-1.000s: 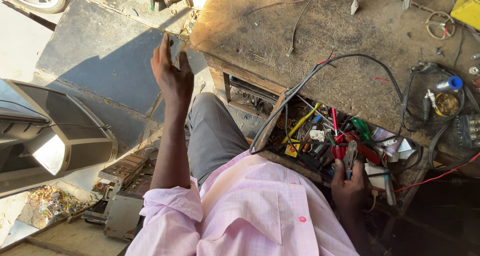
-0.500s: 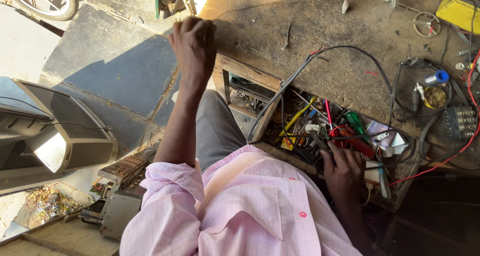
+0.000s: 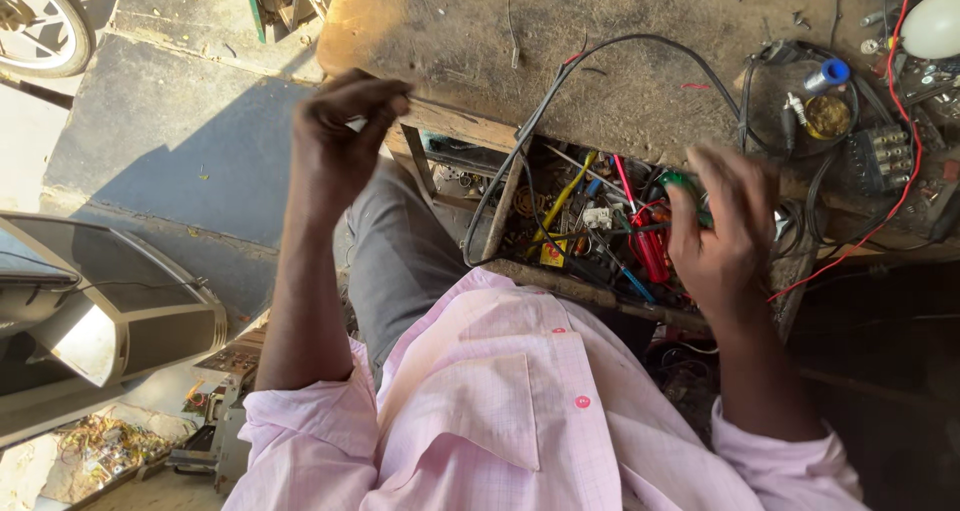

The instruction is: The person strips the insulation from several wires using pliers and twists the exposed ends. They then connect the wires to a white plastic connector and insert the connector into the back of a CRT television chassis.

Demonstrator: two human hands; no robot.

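Fingers of your left hand (image 3: 340,141) are bunched together at the near edge of the wooden surface (image 3: 610,51), pinching a small pale item that is too blurred to identify. Your right hand (image 3: 725,231) is raised over the open drawer (image 3: 580,221) under the surface, its fingers curled around a green-handled tool (image 3: 683,183), which sits just above the tangle of red, yellow and blue tools in the drawer. A black cable (image 3: 620,46) loops across the surface and drops into the drawer. A round tin (image 3: 826,114) with a blue cap beside it lies further right. A grey casing (image 3: 110,321) stands on the floor at your left.
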